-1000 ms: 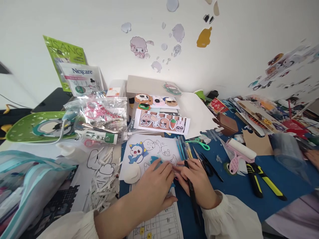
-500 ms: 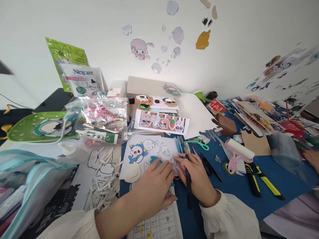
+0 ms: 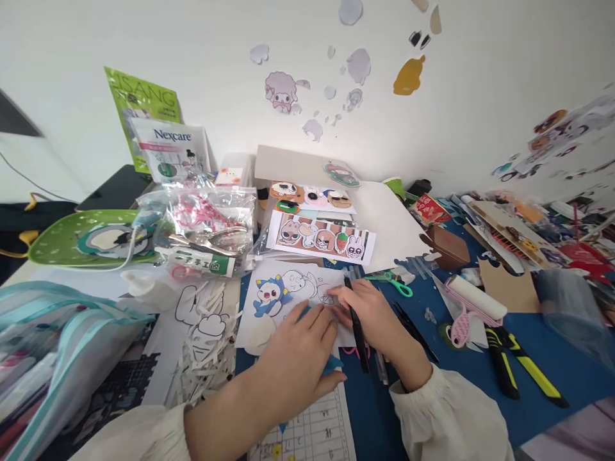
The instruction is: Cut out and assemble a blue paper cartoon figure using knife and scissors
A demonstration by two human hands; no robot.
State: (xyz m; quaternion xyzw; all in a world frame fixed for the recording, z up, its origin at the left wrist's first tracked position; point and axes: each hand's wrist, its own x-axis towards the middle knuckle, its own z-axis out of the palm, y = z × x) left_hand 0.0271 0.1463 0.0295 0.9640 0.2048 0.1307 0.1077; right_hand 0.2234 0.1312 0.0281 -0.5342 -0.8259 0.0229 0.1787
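My left hand (image 3: 305,352) lies spread over a blue felt piece (image 3: 333,365) and the lower part of a drawing sheet (image 3: 250,320). That sheet shows a coloured blue-and-white character (image 3: 271,296) beside black line drawings. A dark, slim tool (image 3: 357,333) is held in my right hand (image 3: 368,314), whose fingertips rest at the sheet's right side; the tool's working tip is hidden. A white padded shape (image 3: 260,334) sits left of my left hand. Beneath my left wrist extends a printed grid page (image 3: 321,426).
Paper shreds (image 3: 206,358) lie left of the sheet. Green scissors (image 3: 394,282), a pink lint roller (image 3: 468,314) and yellow-black pliers (image 3: 523,365) are on the right. Sticker strips (image 3: 321,238) and plastic bags (image 3: 206,221) stand behind, with a striped pouch (image 3: 62,358) far left.
The view has shifted, so the surroundings appear farther right. My right hand has moved slightly up and left over the sheet with the dark tool. The neighbouring person's hand has left the view.
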